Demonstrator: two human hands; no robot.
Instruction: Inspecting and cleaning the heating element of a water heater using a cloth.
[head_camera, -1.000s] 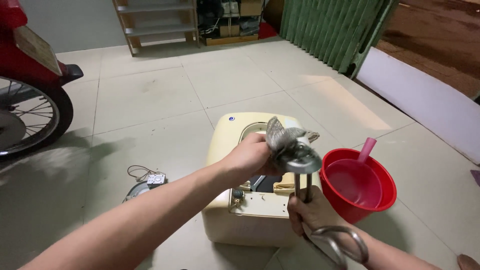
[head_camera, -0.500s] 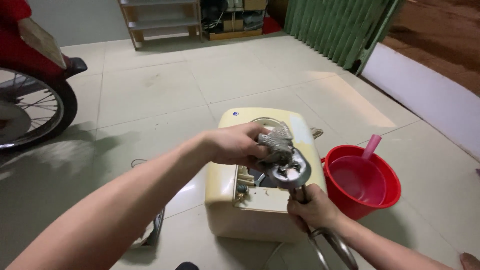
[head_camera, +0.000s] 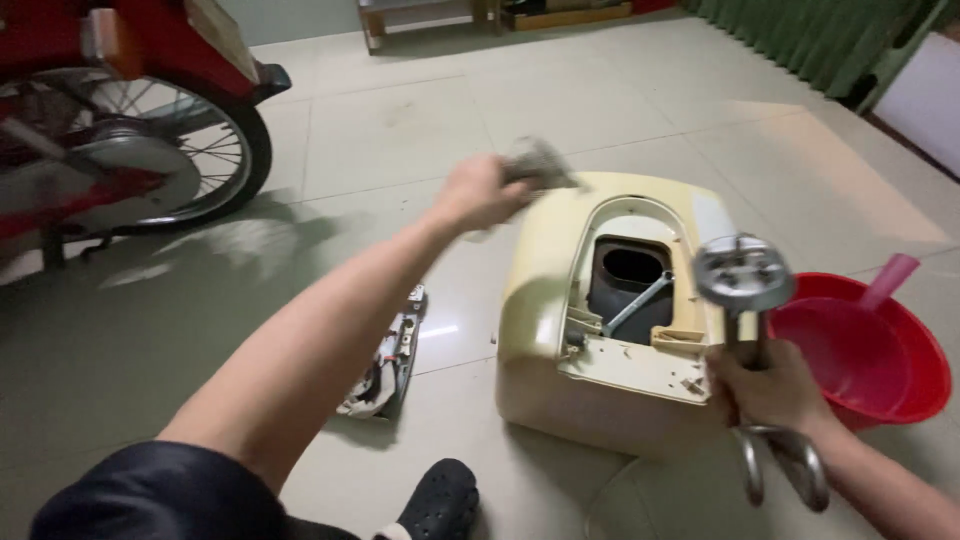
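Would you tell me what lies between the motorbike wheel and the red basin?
In the head view, the cream appliance casing lies between motorbike wheel and red basin.

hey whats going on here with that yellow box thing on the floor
A person is working over a cream-yellow appliance casing lying opened on the tiled floor. Their right hand holds up a metal heating element by its looped tubes, round flange on top. Their left hand grips a grey rag, lifted to the left of the element. A red basin sits beside the casing, and a motorbike wheel stands at the left.
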